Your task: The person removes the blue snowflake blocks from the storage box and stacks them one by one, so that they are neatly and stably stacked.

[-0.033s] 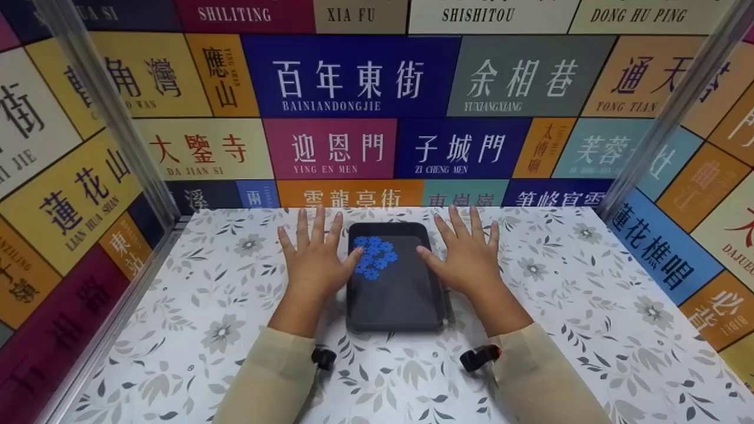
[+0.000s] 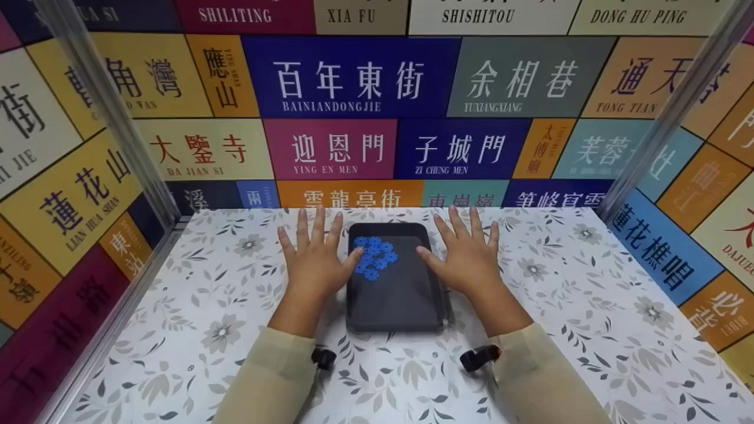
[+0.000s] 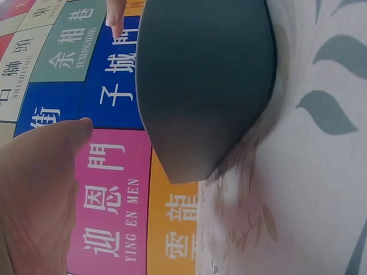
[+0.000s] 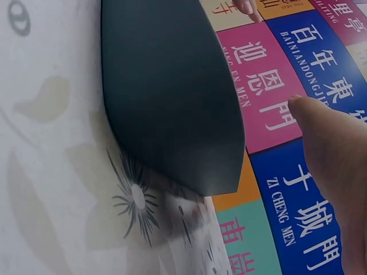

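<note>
A dark grey rectangular tray point(image 2: 396, 303) lies on the patterned tabletop between both hands. In its far left part is a cluster of small blue flower-shaped pieces point(image 2: 377, 257). My left hand point(image 2: 316, 259) is spread flat at the tray's left side, its thumb reaching over the rim beside the blue pieces. On the other side my right hand point(image 2: 469, 261) is spread too, with its thumb over the right rim. Neither hand grips anything. Both wrist views show the tray's outer wall point(image 3: 206, 74) and a thumb point(image 4: 321, 123) above it; the blue pieces are hidden there.
The white table point(image 2: 224, 294) has a grey leaf and flower print. Panels with coloured street-name signs point(image 2: 351, 76) stand behind it and at both sides, with clear upright edges point(image 2: 126, 129) at the corners. Small black wrist devices point(image 2: 480, 358) sit at the sleeves.
</note>
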The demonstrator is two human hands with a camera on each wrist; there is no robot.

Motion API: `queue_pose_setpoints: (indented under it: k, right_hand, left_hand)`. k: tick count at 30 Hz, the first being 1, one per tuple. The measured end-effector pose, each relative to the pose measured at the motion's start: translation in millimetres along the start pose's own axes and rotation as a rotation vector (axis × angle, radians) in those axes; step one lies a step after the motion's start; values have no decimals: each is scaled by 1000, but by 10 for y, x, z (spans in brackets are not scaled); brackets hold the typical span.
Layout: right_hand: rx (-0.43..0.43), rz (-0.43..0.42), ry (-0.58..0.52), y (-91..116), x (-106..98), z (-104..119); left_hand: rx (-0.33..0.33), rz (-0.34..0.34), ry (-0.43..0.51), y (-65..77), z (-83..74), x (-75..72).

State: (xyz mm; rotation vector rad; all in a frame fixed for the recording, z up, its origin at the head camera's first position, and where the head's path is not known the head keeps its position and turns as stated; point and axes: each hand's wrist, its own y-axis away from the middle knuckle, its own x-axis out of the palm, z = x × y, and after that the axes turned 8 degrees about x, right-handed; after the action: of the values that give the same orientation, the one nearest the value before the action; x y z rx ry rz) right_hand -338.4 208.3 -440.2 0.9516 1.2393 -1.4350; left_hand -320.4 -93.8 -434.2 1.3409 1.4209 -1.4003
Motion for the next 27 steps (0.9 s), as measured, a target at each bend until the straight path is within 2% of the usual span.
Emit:
queue_pose_setpoints:
  k: [15,27]
  right_hand:
    - [6,2,-15,-29,9,13]
    - [-36,25,-75,42,-4,113]
  left_hand:
    - [-25,-5,18,-5,13,-14]
    - [-13,-45,117,38,123,8]
